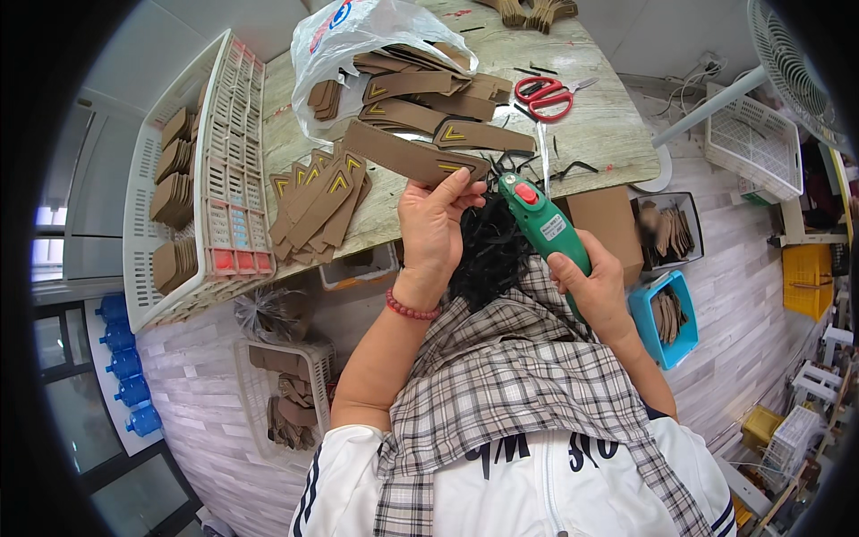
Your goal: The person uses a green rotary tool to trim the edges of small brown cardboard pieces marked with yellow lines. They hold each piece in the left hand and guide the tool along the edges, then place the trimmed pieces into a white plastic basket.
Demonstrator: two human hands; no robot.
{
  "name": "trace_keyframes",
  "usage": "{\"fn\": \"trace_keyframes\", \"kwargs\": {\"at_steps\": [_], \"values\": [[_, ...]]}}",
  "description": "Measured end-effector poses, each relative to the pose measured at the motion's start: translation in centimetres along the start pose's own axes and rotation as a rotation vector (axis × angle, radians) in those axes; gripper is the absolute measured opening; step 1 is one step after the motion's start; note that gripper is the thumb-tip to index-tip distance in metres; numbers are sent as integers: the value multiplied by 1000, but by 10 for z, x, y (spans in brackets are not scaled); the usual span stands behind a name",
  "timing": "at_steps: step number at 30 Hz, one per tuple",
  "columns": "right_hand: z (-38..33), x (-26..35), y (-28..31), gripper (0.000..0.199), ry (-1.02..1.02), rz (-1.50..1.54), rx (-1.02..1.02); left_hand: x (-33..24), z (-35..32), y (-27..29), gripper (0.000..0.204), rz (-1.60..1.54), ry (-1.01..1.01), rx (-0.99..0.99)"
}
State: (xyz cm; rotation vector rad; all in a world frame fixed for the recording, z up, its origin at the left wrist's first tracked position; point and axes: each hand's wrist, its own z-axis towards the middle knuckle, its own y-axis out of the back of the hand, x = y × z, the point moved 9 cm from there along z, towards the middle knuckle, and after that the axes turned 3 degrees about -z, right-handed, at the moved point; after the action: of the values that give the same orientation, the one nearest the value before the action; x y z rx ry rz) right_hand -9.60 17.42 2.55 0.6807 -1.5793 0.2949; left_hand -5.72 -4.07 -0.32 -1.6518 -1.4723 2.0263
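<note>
Between thumb and fingers, my left hand (434, 224) grips a long brown strap piece (385, 153) with a yellow V mark near its end. My right hand (592, 285) is wrapped round a green handheld power tool (553, 231) with a red switch. The tool's head is close to the strap's marked end; whether they touch I cannot tell. Beneath them a heap of black strip scraps (488, 255) lies on my lap. More brown strap pieces (309, 201) with yellow V marks are fanned out on the table at the left, and others (412, 112) lie beyond my left hand.
On the wooden table (608, 121) are red-handled scissors (548, 97) and a white plastic bag (344, 45) spilling brown pieces. A white crate (237, 161) of stacked pieces stands at the left. A blue bin (691, 336), a cardboard box (608, 228) and a fan (792, 67) are to the right.
</note>
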Motion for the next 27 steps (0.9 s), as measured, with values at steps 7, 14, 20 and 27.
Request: {"fn": "trace_keyframes", "kwargs": {"at_steps": [7,14,20,27], "values": [[0,3,2,41,10,4,-11,1,-2,-6,12,-30,4,-2],[0,2,2,41,16,11,-13,5,-6,-10,11,-51,23,-16],[0,3,3,42,15,-1,-15,4,-7,-10,8,-41,20,-14],[1,1,4,43,16,13,-9,-2,-6,-11,9,22,-20,12]]}}
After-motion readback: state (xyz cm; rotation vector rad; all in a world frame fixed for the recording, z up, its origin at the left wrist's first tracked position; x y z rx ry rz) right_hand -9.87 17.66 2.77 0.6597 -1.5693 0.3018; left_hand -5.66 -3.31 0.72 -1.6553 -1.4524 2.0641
